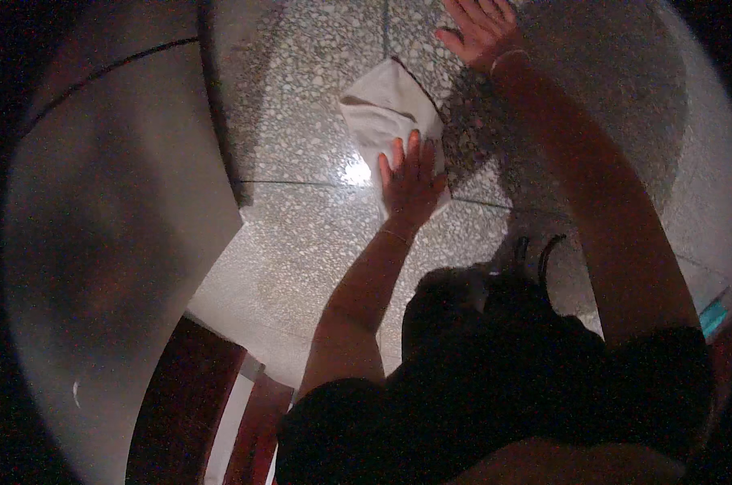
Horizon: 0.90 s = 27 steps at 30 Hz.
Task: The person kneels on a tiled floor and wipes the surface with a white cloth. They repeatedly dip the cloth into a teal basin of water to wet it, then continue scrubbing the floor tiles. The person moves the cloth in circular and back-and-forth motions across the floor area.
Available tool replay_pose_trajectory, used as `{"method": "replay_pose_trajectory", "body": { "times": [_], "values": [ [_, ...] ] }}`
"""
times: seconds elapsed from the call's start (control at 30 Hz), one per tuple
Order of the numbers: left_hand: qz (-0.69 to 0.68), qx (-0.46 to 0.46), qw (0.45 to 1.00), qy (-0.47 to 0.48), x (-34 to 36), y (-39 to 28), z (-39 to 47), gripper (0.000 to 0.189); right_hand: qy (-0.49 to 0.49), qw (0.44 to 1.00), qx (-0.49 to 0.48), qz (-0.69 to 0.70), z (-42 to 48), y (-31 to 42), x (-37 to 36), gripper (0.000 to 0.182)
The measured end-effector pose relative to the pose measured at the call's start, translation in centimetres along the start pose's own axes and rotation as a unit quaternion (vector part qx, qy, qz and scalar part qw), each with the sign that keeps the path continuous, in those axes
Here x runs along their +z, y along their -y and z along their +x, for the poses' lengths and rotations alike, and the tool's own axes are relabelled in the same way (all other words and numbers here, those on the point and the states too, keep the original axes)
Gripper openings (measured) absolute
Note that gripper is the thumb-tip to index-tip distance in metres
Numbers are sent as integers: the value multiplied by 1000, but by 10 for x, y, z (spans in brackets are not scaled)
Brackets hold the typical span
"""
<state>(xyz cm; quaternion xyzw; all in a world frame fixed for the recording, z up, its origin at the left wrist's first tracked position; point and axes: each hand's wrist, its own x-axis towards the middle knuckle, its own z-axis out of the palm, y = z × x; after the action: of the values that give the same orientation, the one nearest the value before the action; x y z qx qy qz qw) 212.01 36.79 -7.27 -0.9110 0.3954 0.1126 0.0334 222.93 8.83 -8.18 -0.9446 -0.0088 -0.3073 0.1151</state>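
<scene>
My left hand [411,182] lies flat on a pale folded cloth [390,97], fingers spread over its near part. The cloth rests on a speckled terrazzo floor [305,242], creased across its middle and with a dark line along its right edge. Farther forward and to the right, my right hand [481,30] is stretched out with fingers apart and nothing in it. Its fingertips run up to the picture's top edge, and I cannot tell whether the palm touches the floor.
A smooth pale panel [129,182] with a dark seam rises at the left. Dark red trim [190,388] stands at the lower left. Shadow covers the floor beneath my right arm. A teal object [713,316] shows at the far right. Dark floor joints cross under the cloth.
</scene>
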Motion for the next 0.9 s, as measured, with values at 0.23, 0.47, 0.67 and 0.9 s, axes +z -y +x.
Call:
{"method": "replay_pose_trajectory", "body": {
  "times": [0.23,0.47,0.67,0.9],
  "values": [
    [-105,-13,993,-50,-30,5,94,62,63,998,3,1,5,4,-19,47],
    [-5,-74,962,-261,-49,58,247,55,49,998,8,36,18,11,-21,39],
    [50,-104,969,-216,-39,29,213,53,-90,995,17,24,6,9,10,29],
    [-158,72,984,-24,-12,-56,32,51,120,991,22,-49,-11,-4,12,49]
  ]
}}
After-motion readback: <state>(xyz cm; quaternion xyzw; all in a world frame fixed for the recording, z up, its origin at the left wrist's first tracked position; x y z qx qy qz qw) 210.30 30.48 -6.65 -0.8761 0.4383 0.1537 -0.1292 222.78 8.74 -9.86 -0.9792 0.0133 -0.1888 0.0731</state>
